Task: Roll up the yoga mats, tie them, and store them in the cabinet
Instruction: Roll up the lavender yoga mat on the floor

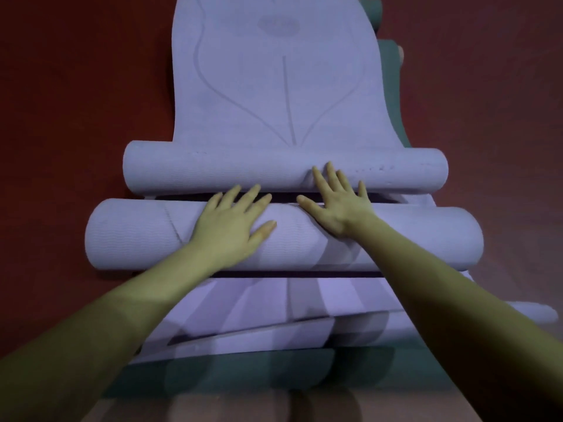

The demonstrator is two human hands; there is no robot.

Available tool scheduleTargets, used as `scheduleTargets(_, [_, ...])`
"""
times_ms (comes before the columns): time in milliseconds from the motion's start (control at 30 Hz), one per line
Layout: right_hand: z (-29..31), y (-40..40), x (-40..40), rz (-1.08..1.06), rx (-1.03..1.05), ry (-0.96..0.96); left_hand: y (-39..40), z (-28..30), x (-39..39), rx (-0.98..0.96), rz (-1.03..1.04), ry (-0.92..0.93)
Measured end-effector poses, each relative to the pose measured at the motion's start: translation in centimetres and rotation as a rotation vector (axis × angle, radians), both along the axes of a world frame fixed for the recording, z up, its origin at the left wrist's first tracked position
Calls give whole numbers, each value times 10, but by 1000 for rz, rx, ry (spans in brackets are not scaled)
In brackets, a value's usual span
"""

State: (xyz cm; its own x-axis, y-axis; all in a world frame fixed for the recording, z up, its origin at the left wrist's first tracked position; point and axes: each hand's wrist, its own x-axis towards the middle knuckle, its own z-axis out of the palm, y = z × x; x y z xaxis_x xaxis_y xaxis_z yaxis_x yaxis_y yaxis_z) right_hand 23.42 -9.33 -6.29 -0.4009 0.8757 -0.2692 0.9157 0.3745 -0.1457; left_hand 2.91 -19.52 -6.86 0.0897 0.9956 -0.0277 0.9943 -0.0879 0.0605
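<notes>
Two lilac rolls lie across the red floor in front of me. The near roll point(128, 236) is thick and has a dark strap point(298, 274) showing along its lower edge. My left hand point(231, 223) lies flat on top of this near roll, fingers spread. The far roll point(182, 172) is the rolled end of a lilac yoga mat point(262, 80) that stretches flat away from me with a printed line pattern. My right hand point(338, 199) reaches over the gap, with straight fingers pressing on the far roll. Under the lilac mat lies a green mat point(391, 95).
Red floor point(76, 102) surrounds the mats on both sides. More lilac mat point(268, 303) lies flat under my forearms, with green mat point(237, 373) beneath it near the bottom edge. A small pale object point(401, 51) peeks out by the green mat's right edge.
</notes>
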Motion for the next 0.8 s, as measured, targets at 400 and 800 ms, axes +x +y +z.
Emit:
scheduleTargets(400, [-1, -6, -9, 55, 137, -8, 45, 3, -5, -184, 136, 53])
scheduleTargets(800, [0, -12, 0, 207, 231, 97, 25, -8, -16, 280, -120, -3])
